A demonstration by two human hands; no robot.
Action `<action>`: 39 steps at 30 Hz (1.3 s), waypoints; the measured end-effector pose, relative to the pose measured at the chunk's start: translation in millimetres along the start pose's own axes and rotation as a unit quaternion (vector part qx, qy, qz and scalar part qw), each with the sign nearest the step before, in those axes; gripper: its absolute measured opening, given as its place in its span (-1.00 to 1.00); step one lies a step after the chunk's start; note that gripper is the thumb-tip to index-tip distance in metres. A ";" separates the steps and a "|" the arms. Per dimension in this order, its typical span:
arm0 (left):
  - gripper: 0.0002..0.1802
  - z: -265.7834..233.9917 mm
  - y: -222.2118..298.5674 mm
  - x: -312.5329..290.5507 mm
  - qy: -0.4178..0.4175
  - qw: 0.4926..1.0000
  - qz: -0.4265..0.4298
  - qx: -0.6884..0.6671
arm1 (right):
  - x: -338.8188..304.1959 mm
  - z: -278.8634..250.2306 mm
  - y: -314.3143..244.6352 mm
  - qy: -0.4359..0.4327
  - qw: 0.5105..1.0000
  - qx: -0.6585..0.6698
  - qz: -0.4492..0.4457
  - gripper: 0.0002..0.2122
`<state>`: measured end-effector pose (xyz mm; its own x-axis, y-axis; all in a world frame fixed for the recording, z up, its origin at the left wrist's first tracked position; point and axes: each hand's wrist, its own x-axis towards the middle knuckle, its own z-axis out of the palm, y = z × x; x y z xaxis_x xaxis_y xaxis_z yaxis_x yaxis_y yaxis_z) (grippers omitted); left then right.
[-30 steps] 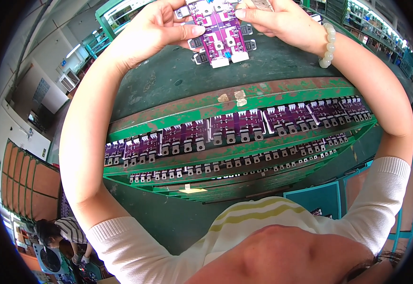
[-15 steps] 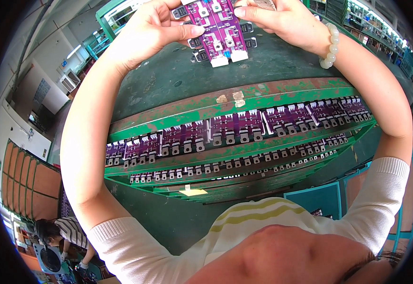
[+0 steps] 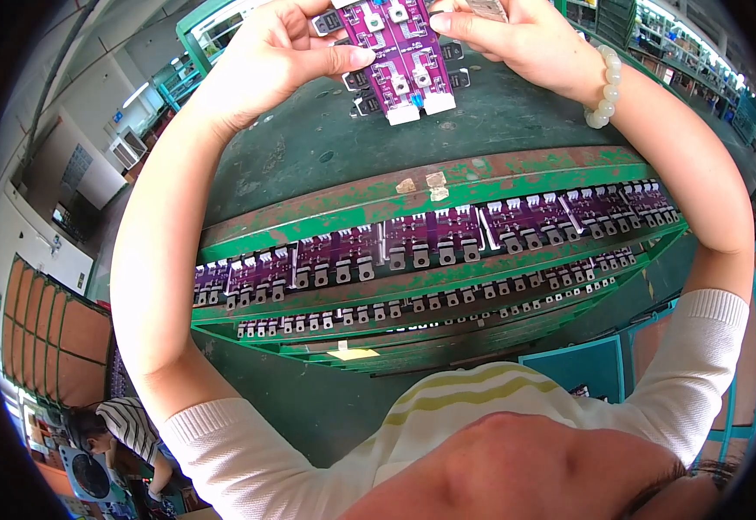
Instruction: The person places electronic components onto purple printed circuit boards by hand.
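Note:
A purple circuit board (image 3: 408, 54) with black tabbed components along its sides and white connectors at its near end is held up at the top of the view. My left hand (image 3: 284, 54) grips its left side, thumb lying on the face. At the upper right edge, my right hand (image 3: 517, 43) pinches the board with the thumb on top; its other fingers are largely hidden. A small brownish-grey flat piece (image 3: 487, 9) shows beside the right fingers; what it is cannot be made out. A pale bead bracelet (image 3: 608, 87) circles my right wrist.
Below the board stands a green metal rack (image 3: 309, 211) with worn paint. Its shelves carry rows of similar purple boards (image 3: 434, 234). A yellow paper (image 3: 354, 354) lies low on it. A teal tray (image 3: 599, 355) is at lower right. A co-worker (image 3: 131, 429) bends at lower left.
My hands and the board stay almost in place. The co-worker at lower left has shifted their arms and head slightly.

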<state>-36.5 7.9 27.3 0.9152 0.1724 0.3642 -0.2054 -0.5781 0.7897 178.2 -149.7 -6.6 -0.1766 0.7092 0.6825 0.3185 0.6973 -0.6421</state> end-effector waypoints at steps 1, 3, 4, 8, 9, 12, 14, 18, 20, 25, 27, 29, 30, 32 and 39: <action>-0.48 -1.0 -0.8 -0.1 -0.004 1.000 0.000 -0.004 | 0.1 0.3 0.4 0.003 1.000 0.008 -0.001 -0.52; -0.47 -1.2 -1.1 0.2 -0.008 1.000 0.000 -0.007 | 0.7 -2.4 1.0 -0.007 1.000 -0.002 -0.007 -0.52; -0.47 -0.5 0.2 0.2 -0.010 1.000 0.010 -0.003 | 1.1 -3.0 1.0 -0.017 1.000 -0.012 -0.013 -0.53; -0.45 1.4 11.8 -5.2 -0.030 0.999 -0.008 -0.043 | 3.0 0.4 -5.0 -0.007 0.999 0.009 0.042 -0.54; -0.45 2.2 11.7 -4.3 -0.031 0.999 -0.007 -0.043 | 3.9 -0.8 -0.3 0.002 1.000 0.000 0.008 -0.54; -0.44 3.3 8.3 -2.1 -0.034 0.997 -0.010 -0.073 | 2.1 -6.1 2.4 0.008 1.000 -0.022 -0.011 -0.55; -0.45 2.4 4.0 -1.2 -0.033 0.997 -0.012 -0.063 | 2.1 -7.5 2.1 0.004 0.999 -0.033 0.003 -0.56; -0.45 1.3 4.2 -1.9 -0.031 0.998 -0.019 -0.057 | 4.7 -8.5 9.2 0.012 0.999 -0.040 -0.004 -0.58; -0.45 0.6 7.3 -1.7 -0.040 0.998 0.000 -0.051 | 3.6 -9.8 7.5 0.023 0.998 -0.040 -0.032 -0.59; -0.46 1.7 1.8 1.0 0.036 0.994 0.032 -0.095 | 0.2 -1.1 -37.2 0.031 0.861 -0.489 -0.137 -0.57; -0.48 2.6 2.0 2.2 0.052 0.989 0.042 -0.132 | 3.1 2.3 -40.7 -0.018 0.799 -0.509 -0.321 -0.45; -0.47 6.6 2.7 6.3 0.058 0.987 0.046 -0.144 | 4.6 -2.4 -32.3 -0.064 0.741 -0.540 -0.394 -0.43; -0.47 6.7 2.0 6.1 0.070 0.985 0.043 -0.154 | 17.4 2.7 -28.3 -0.079 0.689 -0.543 -0.473 -0.45; -0.56 8.4 2.0 1.9 0.080 0.981 0.041 -0.171 | -3.1 11.0 -43.8 -0.102 0.764 -0.576 -0.272 -0.60; -0.55 -24.2 -23.8 12.4 0.082 0.989 0.107 -0.059 | 21.6 -7.1 -16.1 0.022 0.646 -0.562 -0.516 -0.81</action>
<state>-28.6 43.1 25.0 0.7799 0.1883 0.5969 -0.4368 -0.5193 0.7345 175.9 -146.4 20.9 -0.8161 -0.0938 0.5702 0.5323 0.2622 0.8050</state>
